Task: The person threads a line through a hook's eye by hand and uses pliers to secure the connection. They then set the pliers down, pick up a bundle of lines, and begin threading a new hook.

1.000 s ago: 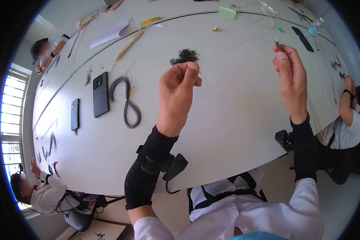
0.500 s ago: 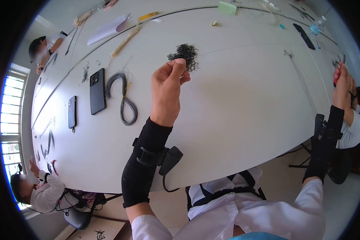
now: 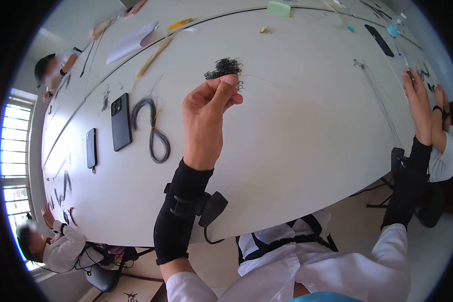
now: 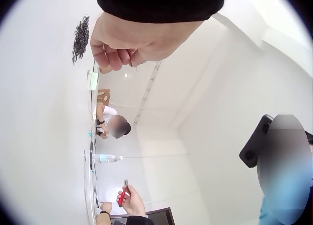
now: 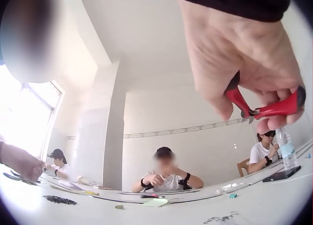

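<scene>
My left hand (image 3: 230,86) is raised over the white table (image 3: 297,141), thumb and forefinger pinched on a very thin wire (image 3: 267,78) that trails off to the right. Just behind it lies a pile of small dark rings (image 3: 222,66), also seen in the left wrist view as a dark pile (image 4: 80,36). My right hand (image 3: 411,83) is held up at the far right, past the table's end. It grips red-handled pliers (image 5: 264,107) with the nose pointing up. The left wrist view shows those pliers (image 4: 122,195) far off.
Two phones (image 3: 121,121) (image 3: 91,147) and a looped dark wire bundle (image 3: 153,126) lie left of my hand. A strand of thin wires (image 3: 377,95), a black phone (image 3: 379,40) and a water bottle (image 3: 395,27) sit at the right. Other people sit around the table (image 3: 445,146) (image 3: 45,241).
My right hand swung with the pliers from above the table out to the far right, then rose a little. The left hand stayed near the ring pile, still pinching.
</scene>
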Tool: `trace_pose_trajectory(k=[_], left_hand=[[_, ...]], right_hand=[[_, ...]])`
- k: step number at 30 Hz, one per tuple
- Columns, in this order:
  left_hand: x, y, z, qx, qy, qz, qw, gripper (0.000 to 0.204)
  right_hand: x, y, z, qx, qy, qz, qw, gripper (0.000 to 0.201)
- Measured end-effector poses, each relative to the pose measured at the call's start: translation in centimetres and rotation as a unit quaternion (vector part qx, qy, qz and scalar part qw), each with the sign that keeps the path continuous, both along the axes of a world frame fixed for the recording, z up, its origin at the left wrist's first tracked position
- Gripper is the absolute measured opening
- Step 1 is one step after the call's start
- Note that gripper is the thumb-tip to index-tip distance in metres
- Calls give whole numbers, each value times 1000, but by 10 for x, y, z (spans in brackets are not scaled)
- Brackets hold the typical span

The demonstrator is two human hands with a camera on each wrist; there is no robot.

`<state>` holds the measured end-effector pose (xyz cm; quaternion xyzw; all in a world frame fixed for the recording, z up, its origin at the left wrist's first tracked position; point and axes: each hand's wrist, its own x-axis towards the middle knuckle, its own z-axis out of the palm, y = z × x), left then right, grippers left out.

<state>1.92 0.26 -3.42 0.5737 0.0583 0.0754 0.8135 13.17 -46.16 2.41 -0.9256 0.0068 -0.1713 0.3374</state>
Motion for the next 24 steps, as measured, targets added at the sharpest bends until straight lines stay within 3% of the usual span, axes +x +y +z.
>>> trace_pose_trajectory(k=[3, 5, 9, 15, 20, 24], left_hand=[[-5, -9, 9, 15, -11, -8, 1000, 21], [-11, -14, 15, 29, -15, -13, 999, 21], [-19, -24, 22, 51, -32, -24, 998, 21], [-25, -27, 32, 41, -5, -67, 997, 23], [-25, -27, 34, -25, 6, -102, 994, 25], [-25, -27, 35, 10, 8, -100, 995, 24]], right_hand=[[-47, 115, 19, 123, 12, 160, 979, 48], [-61, 158, 16, 168, 49, 260, 950, 42], [-84, 236, 1, 292, 110, 341, 887, 40], [-87, 259, -2, 350, 148, 356, 854, 34], [-86, 256, 3, 355, 146, 344, 857, 32], [-87, 256, 2, 352, 145, 349, 856, 31]])
